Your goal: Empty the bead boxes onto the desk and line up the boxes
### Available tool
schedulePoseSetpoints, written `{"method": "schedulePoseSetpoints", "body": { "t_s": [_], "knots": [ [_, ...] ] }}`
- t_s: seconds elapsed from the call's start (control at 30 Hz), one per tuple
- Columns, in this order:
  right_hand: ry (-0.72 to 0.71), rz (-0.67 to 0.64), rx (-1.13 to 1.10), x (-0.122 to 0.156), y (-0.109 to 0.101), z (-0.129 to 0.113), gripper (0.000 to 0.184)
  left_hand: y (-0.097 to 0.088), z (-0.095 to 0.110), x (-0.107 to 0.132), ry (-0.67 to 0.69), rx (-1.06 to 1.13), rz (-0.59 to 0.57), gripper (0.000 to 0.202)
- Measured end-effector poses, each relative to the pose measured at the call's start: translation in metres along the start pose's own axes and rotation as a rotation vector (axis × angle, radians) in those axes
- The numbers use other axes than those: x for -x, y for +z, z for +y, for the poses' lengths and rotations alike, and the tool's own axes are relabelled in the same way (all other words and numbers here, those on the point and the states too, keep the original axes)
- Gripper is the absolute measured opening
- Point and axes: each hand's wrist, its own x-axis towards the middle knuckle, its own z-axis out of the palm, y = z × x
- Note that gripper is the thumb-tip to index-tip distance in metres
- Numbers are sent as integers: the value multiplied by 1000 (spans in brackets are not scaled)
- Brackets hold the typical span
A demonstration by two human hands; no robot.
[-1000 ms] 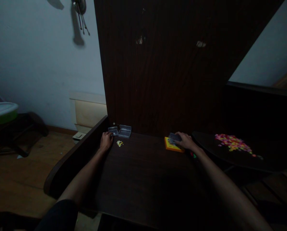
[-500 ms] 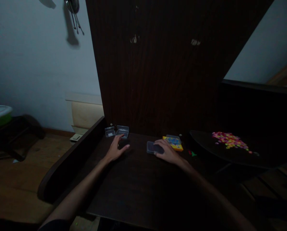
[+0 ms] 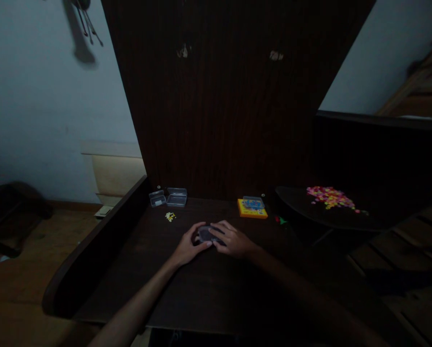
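A small clear plastic box (image 3: 205, 234) lies on the dark wooden table (image 3: 209, 284), held between both hands. My left hand (image 3: 189, 245) grips its left side and my right hand (image 3: 230, 239) covers its right side. Much of the box is hidden by my fingers. A small heap of pale yellow bits (image 3: 170, 217) lies on the table to the far left of my hands.
An open clear box (image 3: 168, 197) sits at the back left by the dark upright panel. A yellow pad with a clear box on it (image 3: 252, 207) lies at the back. Colourful small pieces (image 3: 330, 196) are heaped on a round dark surface at right.
My right hand has slid the clear box from beside the yellow pad toward the table's middle. My left hand has come over from the back left and joined it on the box.
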Motion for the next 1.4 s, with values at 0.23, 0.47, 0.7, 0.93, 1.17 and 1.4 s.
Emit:
{"method": "schedulePoseSetpoints", "body": {
  "t_s": [0.23, 0.47, 0.7, 0.93, 1.17, 1.4],
  "knots": [
    [-43, -100, 117, -7, 14, -9, 37, -2, -4, 3, -50, 70, 57, 62],
    [-89, -159, 170, -25, 4, -13, 32, -9, -4, 2, -30, 125, 99, 63],
    [2, -206, 109, -40, -13, -10, 36, -10, 3, 6, -18, 181, 82, 74],
    [313, 29, -341, -50, -28, -3, 43, -11, 5, 9, 67, 273, 53, 94],
    [779, 307, -1031, -65, 6, 20, 35, -18, 2, 10, 75, 287, 77, 78],
    [909, 210, -1279, -92, 31, 25, 43, -43, 9, 16, 1, 161, 58, 73]
  ]
}}
